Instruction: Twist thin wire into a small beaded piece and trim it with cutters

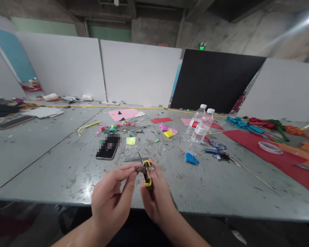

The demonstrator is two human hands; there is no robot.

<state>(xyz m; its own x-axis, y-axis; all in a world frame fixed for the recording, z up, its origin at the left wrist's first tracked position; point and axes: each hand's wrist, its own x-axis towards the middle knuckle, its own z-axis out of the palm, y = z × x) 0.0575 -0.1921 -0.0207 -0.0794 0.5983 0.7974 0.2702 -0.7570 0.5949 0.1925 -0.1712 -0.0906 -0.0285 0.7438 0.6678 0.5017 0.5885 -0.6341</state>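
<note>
Near the table's front edge, my right hand [158, 192] is closed around a pair of scissors [147, 182] with black and yellow handles. The blades point up and to the left, and they look parted. My left hand [114, 195] pinches a small dark piece between thumb and fingertips, right at the blades. Its kind is too small and blurred to make out. Just beyond the fingertips, thin grey rods [136, 159] and a ring of clear wire [127, 152] lie on the table, with a yellow-green square [131, 141] behind them.
A phone [108, 146] lies left of centre. Two plastic bottles [201, 128] stand right of centre, near a blue packet [192, 158] and blue-handled pliers [216, 153]. Red sheets [262, 151] cover the right side. White and black boards [141, 73] stand along the back.
</note>
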